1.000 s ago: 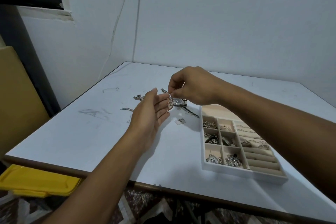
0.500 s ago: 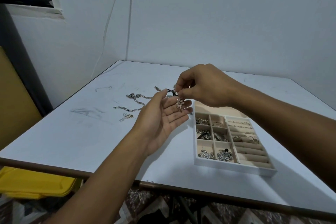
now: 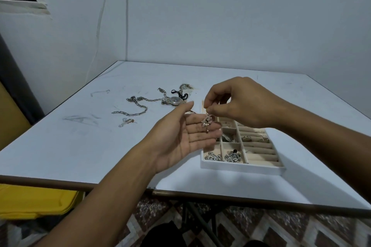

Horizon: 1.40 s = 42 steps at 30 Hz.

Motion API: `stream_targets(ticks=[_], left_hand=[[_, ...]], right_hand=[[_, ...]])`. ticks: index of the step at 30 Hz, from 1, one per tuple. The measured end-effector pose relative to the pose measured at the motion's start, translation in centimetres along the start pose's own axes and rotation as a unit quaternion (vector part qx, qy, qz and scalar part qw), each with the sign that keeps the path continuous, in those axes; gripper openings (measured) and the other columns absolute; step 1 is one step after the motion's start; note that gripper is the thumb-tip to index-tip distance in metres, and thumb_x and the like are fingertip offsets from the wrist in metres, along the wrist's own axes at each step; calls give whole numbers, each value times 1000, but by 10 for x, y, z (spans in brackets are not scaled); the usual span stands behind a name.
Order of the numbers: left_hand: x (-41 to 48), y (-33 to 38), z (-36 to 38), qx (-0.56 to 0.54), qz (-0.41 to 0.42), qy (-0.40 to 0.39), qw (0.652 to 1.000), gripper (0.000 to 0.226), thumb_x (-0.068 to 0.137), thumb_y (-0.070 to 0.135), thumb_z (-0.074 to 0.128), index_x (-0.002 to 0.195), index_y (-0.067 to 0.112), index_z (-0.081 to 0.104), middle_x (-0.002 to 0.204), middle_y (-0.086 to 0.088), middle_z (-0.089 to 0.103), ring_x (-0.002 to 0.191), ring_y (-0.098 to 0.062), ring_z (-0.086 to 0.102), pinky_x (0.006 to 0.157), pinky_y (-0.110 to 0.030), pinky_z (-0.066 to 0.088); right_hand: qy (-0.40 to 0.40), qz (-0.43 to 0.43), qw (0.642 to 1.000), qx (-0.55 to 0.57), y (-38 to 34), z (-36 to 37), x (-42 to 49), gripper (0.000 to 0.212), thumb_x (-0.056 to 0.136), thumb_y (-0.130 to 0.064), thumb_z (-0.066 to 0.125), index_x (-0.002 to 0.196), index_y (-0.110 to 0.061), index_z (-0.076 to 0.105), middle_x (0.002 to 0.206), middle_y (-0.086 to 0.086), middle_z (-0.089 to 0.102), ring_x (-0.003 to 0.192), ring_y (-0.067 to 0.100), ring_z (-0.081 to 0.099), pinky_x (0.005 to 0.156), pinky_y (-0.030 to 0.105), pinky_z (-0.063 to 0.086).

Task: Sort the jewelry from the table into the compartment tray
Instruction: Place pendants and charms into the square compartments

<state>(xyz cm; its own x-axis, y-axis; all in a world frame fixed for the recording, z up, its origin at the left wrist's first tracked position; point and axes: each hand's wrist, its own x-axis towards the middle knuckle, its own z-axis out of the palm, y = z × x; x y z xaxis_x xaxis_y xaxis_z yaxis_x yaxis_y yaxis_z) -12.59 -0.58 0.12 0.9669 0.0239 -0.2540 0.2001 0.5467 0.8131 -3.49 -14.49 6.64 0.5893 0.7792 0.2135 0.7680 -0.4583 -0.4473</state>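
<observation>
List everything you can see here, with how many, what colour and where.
table: one, white top with brown edge, across the middle
compartment tray: one, white with beige lining, on the table at the right
sorted jewelry: several, mostly silver, in the tray's near compartments
link chain: one, silver, loose on the table at the left
wristwatch: one, silver with dark dial, behind the left hand
black cord: one, black, beside the wristwatch
small piece: one, pale, just nearer than the chain
yellow container: one, below the table, lower left
dangling piece: one, gold-toned, hanging over the left palm
left hand: open, palm up
right hand: pinches the dangling piece's top
</observation>
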Motion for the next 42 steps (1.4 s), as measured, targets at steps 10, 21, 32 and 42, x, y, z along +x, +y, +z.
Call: stream_targets(ticks=[10,21,32,42], left_hand=[[-3,-3,3,87,-36,5,996,58,97,41,41,119,-10,58,109,-29,66,102,-38,67,87,-40,56],[-8,3,0,139,-44,21,989,51,96,34,48,120,-9,58,117,-29,62,103,-38,66,87,-38,56],[-9,3,1,171,-7,20,985,42,96,32,49,113,-4,63,107,-19,71,103,-33,67,92,-37,55],[-37,9,-59,486,227,188,823,19,91,30,56,86,24,73,81,10,74,79,-5,69,82,-31,55]], right_hand=[[-3,39,998,56,13,11,-27,11,83,-18,69,79,-28,72,64,-14,66,60,-1,57,58,11,42],[2,56,993,104,20,23,-38,9,82,-14,71,81,-23,73,73,-7,70,65,1,61,62,12,45],[17,76,989,124,32,26,-46,13,82,-13,70,79,-25,72,71,-4,69,60,0,58,59,9,43],[-18,24,995,92,-10,70,8,8,82,-20,69,86,-26,72,81,-12,70,74,0,63,67,14,48]])
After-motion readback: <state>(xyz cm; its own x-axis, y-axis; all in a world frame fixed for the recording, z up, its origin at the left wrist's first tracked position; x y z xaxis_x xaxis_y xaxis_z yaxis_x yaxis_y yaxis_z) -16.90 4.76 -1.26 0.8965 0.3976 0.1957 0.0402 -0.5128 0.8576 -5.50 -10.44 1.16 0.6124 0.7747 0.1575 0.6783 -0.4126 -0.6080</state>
